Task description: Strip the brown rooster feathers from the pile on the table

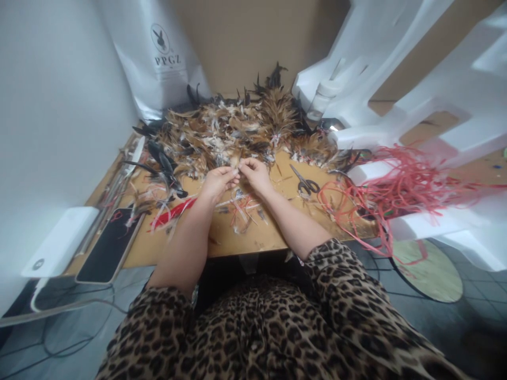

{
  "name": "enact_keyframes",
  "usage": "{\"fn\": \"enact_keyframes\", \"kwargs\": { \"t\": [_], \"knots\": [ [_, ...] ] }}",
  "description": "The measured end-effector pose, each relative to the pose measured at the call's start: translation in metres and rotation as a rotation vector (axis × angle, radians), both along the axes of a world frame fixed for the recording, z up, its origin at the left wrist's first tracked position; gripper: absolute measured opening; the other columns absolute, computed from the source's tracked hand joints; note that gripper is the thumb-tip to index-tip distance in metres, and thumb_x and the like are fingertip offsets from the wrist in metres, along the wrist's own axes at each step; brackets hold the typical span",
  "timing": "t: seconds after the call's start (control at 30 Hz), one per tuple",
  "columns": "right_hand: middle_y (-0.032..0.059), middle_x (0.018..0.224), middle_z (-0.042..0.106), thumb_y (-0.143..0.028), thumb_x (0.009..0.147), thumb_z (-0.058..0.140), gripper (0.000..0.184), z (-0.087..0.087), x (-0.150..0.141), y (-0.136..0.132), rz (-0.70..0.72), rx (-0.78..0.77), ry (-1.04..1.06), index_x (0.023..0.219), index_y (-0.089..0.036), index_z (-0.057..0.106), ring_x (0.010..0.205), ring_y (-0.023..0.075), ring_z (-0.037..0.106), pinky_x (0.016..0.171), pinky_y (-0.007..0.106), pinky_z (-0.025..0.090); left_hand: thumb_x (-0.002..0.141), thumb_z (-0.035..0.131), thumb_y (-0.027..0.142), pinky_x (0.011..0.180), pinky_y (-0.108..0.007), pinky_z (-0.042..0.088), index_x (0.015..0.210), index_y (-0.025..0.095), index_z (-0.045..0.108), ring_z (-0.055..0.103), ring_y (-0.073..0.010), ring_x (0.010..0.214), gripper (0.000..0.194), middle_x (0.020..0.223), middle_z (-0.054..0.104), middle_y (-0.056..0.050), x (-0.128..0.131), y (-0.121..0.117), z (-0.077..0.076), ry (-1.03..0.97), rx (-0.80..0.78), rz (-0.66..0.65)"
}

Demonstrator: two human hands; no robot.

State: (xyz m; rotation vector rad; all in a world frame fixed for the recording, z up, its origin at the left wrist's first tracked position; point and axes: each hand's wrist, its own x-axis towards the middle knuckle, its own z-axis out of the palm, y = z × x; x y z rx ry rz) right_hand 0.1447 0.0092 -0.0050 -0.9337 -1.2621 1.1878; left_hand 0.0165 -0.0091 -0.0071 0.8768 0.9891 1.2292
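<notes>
Both of my hands meet at the front edge of a broad heap of brown and cream feathers (237, 121). My left hand (219, 181) is closed in a pinch, and my right hand (254, 173) pinches right beside it. Between the fingertips a small light-brown feather (236, 161) seems to be held; its lower end is hidden by the fingers. Dark feathers (162, 158) lie left of my left hand. Scissors (304, 181) with black handles rest to the right of my right hand. Scraps of pink and white ribbon (240, 208) lie below the hands.
A tangle of red ribbon strips (407, 184) hangs over white foam pieces (420, 224) on the right. At left are a phone (106, 245) and a white power bank (61, 243) with a cable. A white bag (158, 58) and a clear jar (321, 100) stand behind.
</notes>
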Motion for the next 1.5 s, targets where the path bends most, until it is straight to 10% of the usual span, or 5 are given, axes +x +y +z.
{"fn": "enact_keyframes", "kwargs": {
  "t": [0.37,1.0,1.5],
  "knots": [
    [-0.005,0.056,0.051,-0.034,0.069,0.06,0.017,-0.007,0.015,0.012,-0.136,0.039,-0.117,0.07,-0.017,0.058,0.05,0.0074,0.041,0.053,0.022,0.036,0.068,0.07,0.019,0.045,-0.013,0.041,0.072,0.014,0.061,0.06,-0.0054,0.052,0.011,0.068,0.066,0.0,-0.028,0.013,0.006,-0.255,0.052,0.476],
    [0.0105,0.107,0.06,-0.022,0.087,0.04,0.029,0.033,-0.032,0.048,0.184,0.805,-1.369,0.104,-0.018,0.063,0.101,0.0236,0.046,0.085,0.037,0.032,0.067,0.072,0.023,0.045,-0.014,0.036,0.076,0.014,0.061,0.056,-0.0037,0.049,0.017,0.066,0.065,0.0,-0.021,0.016,-0.004,-0.322,0.003,0.494],
    [0.0088,0.086,0.063,-0.025,0.082,0.047,0.017,0.02,0.004,0.055,-0.312,0.436,-1.194,0.079,-0.017,0.062,0.087,0.0226,0.053,0.075,0.033,0.032,0.065,0.072,0.026,0.049,-0.016,0.036,0.075,0.013,0.061,0.056,-0.0043,0.053,0.019,0.067,0.063,0.0,-0.008,0.008,-0.001,-0.352,-0.021,0.474]
  ]
}}
